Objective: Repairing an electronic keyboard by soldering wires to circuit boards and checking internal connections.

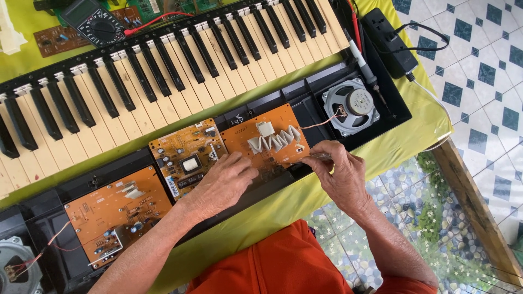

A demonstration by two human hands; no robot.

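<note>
While gripped, flat orange circuit board (265,142), ridged heatsink.

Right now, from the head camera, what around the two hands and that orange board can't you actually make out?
- Under the left hand: the lower left part of the orange circuit board is covered.
- Right hand: its fingertips pinch something thin and pale; too small to identify.
- Left speaker: cut off by the picture's left and bottom edges.
- Multimeter: top cut off by the upper edge.
</note>
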